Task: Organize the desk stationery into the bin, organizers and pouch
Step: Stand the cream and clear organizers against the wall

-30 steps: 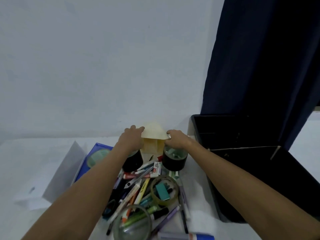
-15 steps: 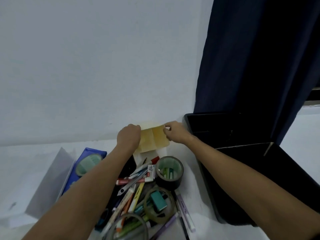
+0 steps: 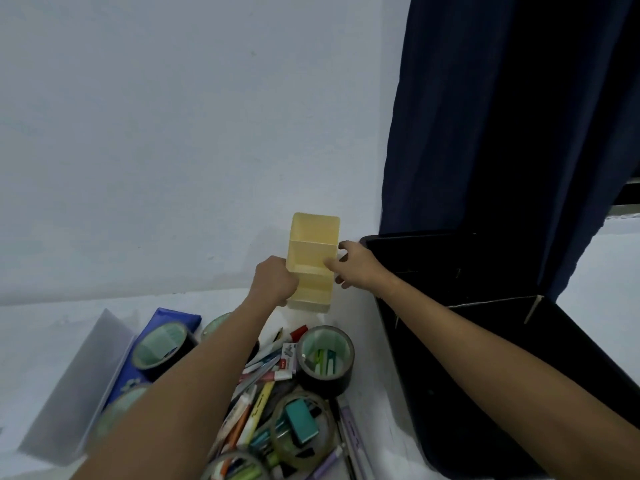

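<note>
Against wall: upright yellow organizer (image 3: pixel 313 261).

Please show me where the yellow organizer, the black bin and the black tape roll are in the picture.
yellow organizer (image 3: pixel 313 252): head view, on its middle divider wall.
black bin (image 3: pixel 415 237): head view, on its far rim.
black tape roll (image 3: pixel 325 377): head view, on its outer side.

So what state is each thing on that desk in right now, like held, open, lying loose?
Yellow organizer: lifted off the desk, compartments empty, open side facing the camera.
Left hand: grips the organizer's left side.
Right hand: holds its right side, thumb on the front.
Black bin: open, looks empty.
Black tape roll: upright on the desk, small items inside its core.
Pens and markers: loose in a heap.
Blue pouch: lying flat, partly covered.
</note>
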